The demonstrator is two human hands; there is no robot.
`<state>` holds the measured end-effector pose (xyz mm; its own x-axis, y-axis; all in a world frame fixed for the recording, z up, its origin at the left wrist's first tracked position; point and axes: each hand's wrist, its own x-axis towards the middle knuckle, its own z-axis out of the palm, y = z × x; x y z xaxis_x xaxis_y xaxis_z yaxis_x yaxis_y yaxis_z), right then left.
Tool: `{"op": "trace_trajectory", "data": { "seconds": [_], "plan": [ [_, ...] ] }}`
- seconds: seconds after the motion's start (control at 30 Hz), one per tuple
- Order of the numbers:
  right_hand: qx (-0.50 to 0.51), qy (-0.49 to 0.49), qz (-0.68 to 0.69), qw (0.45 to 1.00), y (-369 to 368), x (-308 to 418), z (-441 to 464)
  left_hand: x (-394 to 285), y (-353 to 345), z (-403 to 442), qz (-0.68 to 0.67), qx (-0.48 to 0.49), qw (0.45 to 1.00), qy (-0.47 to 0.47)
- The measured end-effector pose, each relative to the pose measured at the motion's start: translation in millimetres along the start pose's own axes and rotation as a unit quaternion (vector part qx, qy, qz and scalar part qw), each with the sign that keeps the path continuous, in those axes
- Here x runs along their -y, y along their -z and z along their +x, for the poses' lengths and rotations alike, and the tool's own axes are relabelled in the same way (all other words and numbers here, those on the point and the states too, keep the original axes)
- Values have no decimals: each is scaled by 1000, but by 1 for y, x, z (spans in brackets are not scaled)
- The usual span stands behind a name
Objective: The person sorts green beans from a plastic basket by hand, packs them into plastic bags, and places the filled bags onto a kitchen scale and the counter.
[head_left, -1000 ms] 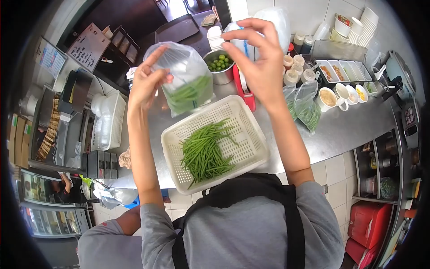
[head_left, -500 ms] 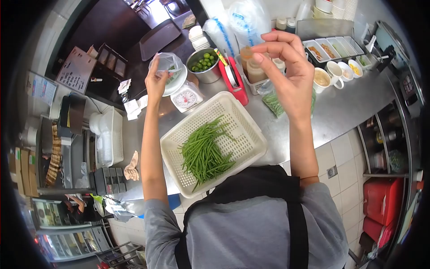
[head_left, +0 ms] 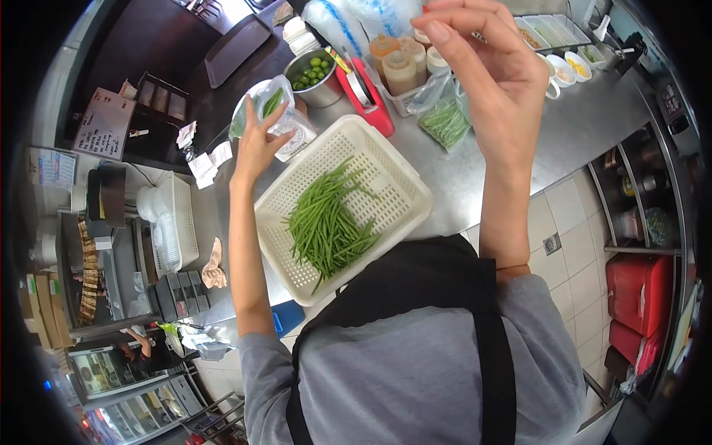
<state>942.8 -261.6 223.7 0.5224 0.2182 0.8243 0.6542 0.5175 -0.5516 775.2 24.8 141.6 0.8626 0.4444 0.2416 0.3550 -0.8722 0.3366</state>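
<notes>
My left hand (head_left: 259, 147) has its fingers spread beside a clear plastic bag (head_left: 285, 95) with green beans in it. The bag sits on the pan of a white kitchen scale (head_left: 295, 141), whose dial is partly covered. My right hand (head_left: 495, 78) is raised above the counter, thumb and fingertips curled together. A tiny red spot shows at its fingertips, too small to name. In front of me, a white perforated basket (head_left: 397, 174) holds a pile of long green beans (head_left: 326, 222). A red tape dispenser (head_left: 374, 111) stands behind the basket.
Another bag of green beans (head_left: 445, 122) lies right of the dispenser, near sauce bottles (head_left: 400, 72). A metal pot (head_left: 324, 90) of green limes stands behind the scale. Cups (head_left: 578, 67) line the back right. A crumpled cloth (head_left: 214, 265) lies at left.
My left hand has let go of the bag, which now rests on the scale, and its fingers have spread. My right hand has risen in view. The camera view has shifted.
</notes>
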Motion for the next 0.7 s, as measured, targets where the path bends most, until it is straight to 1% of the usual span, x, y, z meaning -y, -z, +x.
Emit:
{"op": "trace_trajectory", "data": {
  "seconds": [0.03, 0.1, 0.13, 0.17, 0.2, 0.23, 0.33, 0.37, 0.4, 0.43, 0.5, 0.53, 0.57, 0.63, 0.67, 0.7],
  "plan": [
    [-3, -10, 11, 1000, -2, 0, -2, -7, 6, -4, 7, 18, 1000, 15],
    [-10, -31, 33, 999, -7, -1, -7, -17, 12, -7, 29, -4, 1000, -2],
    [6, -48, 29, 998, -8, 3, -8, -19, 12, -5, 54, -10, 999, -3],
    [22, -62, 26, 998, -9, 6, -8, -24, 10, -4, 70, -14, 997, 17],
    [44, -60, -20, 997, -11, 7, -11, -16, 1, 1, 96, -42, 994, 4],
    [55, -59, -8, 997, -14, 7, -14, -2, -12, 7, 124, -71, 990, -9],
    [87, -65, 10, 994, -20, 11, -19, 54, -49, 32, 152, -234, 957, -81],
    [97, -78, 12, 992, -18, 14, -19, 62, -44, 36, 40, -243, 969, 10],
    [106, -90, 14, 990, -16, 16, -19, 68, -37, 40, -73, -247, 961, 99],
    [116, -103, 15, 988, -14, 16, -18, 64, -28, 41, -187, -247, 932, 186],
    [134, -155, 9, 979, -8, 7, -23, 52, -1, 38, -362, -312, 870, 118],
    [144, -183, 6, 973, -9, 0, -28, 48, 16, 36, -391, -329, 852, 118],
    [191, -173, -12, 966, -16, -10, -35, 46, 36, 33, -417, -344, 833, 119],
    [284, -155, -45, 945, -40, -34, -55, 45, 71, 22, -541, -352, 759, 79],
    [376, -129, -94, 913, -53, -43, -68, 39, 86, 14, -565, -356, 741, 71],
    [464, -99, -142, 869, -68, -53, -83, 33, 99, 5, -588, -359, 722, 61]
  ]
}}
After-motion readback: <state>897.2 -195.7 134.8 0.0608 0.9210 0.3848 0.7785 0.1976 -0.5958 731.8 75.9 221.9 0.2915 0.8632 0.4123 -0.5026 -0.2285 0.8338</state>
